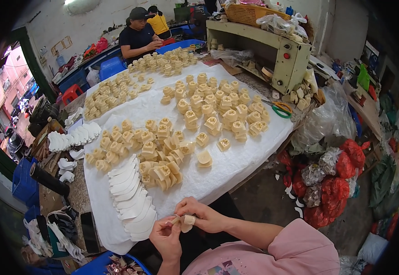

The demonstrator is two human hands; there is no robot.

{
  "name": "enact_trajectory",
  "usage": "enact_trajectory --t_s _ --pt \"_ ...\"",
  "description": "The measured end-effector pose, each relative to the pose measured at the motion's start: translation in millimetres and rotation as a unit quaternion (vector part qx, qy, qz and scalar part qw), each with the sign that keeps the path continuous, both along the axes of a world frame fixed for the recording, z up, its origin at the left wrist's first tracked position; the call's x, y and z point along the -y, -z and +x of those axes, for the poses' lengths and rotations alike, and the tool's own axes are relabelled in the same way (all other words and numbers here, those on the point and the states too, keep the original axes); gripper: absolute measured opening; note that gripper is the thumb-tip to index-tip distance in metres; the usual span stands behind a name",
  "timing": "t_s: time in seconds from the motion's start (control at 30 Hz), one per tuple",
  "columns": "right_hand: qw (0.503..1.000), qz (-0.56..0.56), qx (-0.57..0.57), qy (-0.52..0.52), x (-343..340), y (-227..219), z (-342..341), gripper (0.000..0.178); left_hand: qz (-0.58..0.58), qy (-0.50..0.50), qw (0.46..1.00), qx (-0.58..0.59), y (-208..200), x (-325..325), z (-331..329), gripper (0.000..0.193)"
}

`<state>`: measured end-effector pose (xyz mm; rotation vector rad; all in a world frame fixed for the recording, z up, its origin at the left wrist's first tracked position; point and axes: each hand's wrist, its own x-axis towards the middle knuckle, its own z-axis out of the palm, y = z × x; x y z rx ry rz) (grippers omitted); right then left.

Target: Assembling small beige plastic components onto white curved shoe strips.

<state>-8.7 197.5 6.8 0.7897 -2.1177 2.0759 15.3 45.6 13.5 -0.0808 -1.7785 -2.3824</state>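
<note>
At the table's near edge, both my hands hold one small curled cream-coloured piece point(188, 222). My right hand point(205, 217) grips its upper side, with fingers bent round it. The fingers of my left hand point(166, 239) pinch its left edge. Fingers hide part of the piece. Just left of my hands, thin white curved pieces point(128, 197) lie overlapped in a row on the white cloth point(236, 172). Beyond them is a pile of cream cup-shaped pieces point(160, 172), with a lone one point(204, 158) beside it. Further back, several more stand in stacks point(208, 103).
Scissors point(282, 109) lie at the cloth's right edge, near a beige machine point(291, 64). More white curved pieces point(75, 136) and a dark cylinder point(48, 178) are at left. A blue bin point(87, 270) stands below. Red bags point(334, 197) fill the right floor. A co-worker point(137, 39) sits at the far end.
</note>
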Motion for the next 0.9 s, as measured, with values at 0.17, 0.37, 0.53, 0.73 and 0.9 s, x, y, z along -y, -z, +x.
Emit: enact_trajectory --t_s 0.17,0.37,0.53,0.73,0.9 --pt "0.996 0.035 -0.009 0.076 2 -3 6 0.011 -0.001 0.007 1.000 0.011 1 -11 1 0.020" --pt "0.983 0.084 -0.095 0.134 -3 -7 8 0.011 -0.040 0.047 0.998 0.005 -3 -11 6 0.020" --pt "0.988 0.059 -0.087 0.115 0 -7 10 0.014 -0.229 0.003 0.970 -0.082 -10 -1 6 0.023" --pt "0.984 -0.053 0.161 -0.062 -14 -16 -2 0.030 -0.306 -0.025 0.928 -0.210 -12 17 -3 0.014" --pt "0.965 -0.046 0.220 -0.132 -17 -15 -13 0.041 -0.314 0.028 0.907 -0.278 -6 18 -3 0.015"
